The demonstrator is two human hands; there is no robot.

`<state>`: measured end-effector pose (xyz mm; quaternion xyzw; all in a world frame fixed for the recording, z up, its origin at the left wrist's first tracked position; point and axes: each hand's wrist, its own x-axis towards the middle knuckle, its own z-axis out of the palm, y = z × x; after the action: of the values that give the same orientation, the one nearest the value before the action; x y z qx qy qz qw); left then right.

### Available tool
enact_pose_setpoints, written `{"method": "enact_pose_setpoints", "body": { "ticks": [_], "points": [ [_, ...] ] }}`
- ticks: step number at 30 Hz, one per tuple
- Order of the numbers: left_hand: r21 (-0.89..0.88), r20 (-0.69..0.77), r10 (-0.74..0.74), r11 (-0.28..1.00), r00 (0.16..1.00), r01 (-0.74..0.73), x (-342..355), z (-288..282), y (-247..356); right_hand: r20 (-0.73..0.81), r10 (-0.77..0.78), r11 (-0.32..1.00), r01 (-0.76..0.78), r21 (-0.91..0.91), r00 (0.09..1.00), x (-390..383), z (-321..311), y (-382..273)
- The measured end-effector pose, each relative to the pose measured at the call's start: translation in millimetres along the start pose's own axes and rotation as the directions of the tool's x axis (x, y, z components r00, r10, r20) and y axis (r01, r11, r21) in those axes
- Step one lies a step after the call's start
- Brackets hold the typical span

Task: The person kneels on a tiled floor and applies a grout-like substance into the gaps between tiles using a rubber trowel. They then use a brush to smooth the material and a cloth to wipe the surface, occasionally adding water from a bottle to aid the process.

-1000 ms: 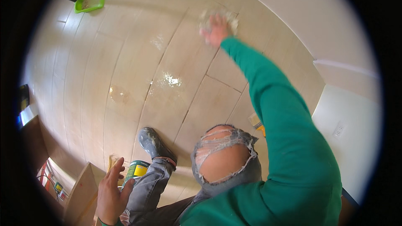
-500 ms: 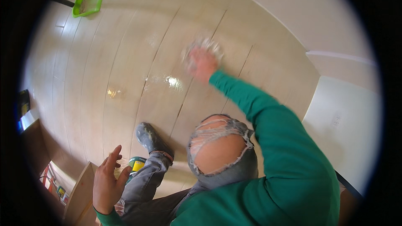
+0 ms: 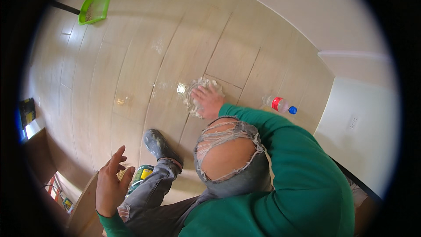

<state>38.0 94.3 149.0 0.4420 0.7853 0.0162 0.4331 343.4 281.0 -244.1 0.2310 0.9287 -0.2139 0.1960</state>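
Note:
A crumpled off-white rag (image 3: pixel 191 101) lies on the wood-look floor (image 3: pixel 144 61), beside a shiny wet patch. My right hand (image 3: pixel 208 99) presses down on it, fingers spread across the cloth, just beyond my bent right knee. Its edges bunch out around the fingers. My left hand (image 3: pixel 113 182) hangs in the air at lower left, fingers apart and nothing in it. Below and beside that hand stands a green and yellow can (image 3: pixel 141 176), partly hidden by my left leg.
A green dustpan (image 3: pixel 97 5) with debris and a black handle lies at far left. A clear bottle (image 3: pixel 279 104) with a blue cap and red label lies right of my right hand. White walls (image 3: pixel 355 114) bound the right side; a wooden edge (image 3: pixel 83 204) rises at lower left.
My right hand has drawn the rag nearer across the floor, toward my knee. The bottle now shows where my right arm was. My left hand has hardly moved.

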Motion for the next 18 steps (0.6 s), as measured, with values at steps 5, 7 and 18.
{"method": "enact_pose_setpoints", "body": {
  "ticks": [5, 7, 18],
  "points": [
    [-0.016, 0.035, 0.015, 1.0, 0.999, -0.015, 3.8, 8.2, 0.8, -0.261, 0.39, 0.92, -0.363, 0.148, 0.883, 71.0, -53.4, 130.0],
    [0.025, 0.057, -0.02, 1.0, 0.998, 0.018, 2.7, 11.6, 1.8, -0.199, 0.513, 0.854, -0.473, 0.217, 0.835, 93.6, -67.4, 150.7],
    [0.038, 0.029, 0.032, 0.999, 0.999, -0.033, -2.2, 11.1, 11.2, -0.15, 0.054, 0.998, -0.05, 0.032, 0.987, -63.7, 36.3, 20.1]
  ]
}}
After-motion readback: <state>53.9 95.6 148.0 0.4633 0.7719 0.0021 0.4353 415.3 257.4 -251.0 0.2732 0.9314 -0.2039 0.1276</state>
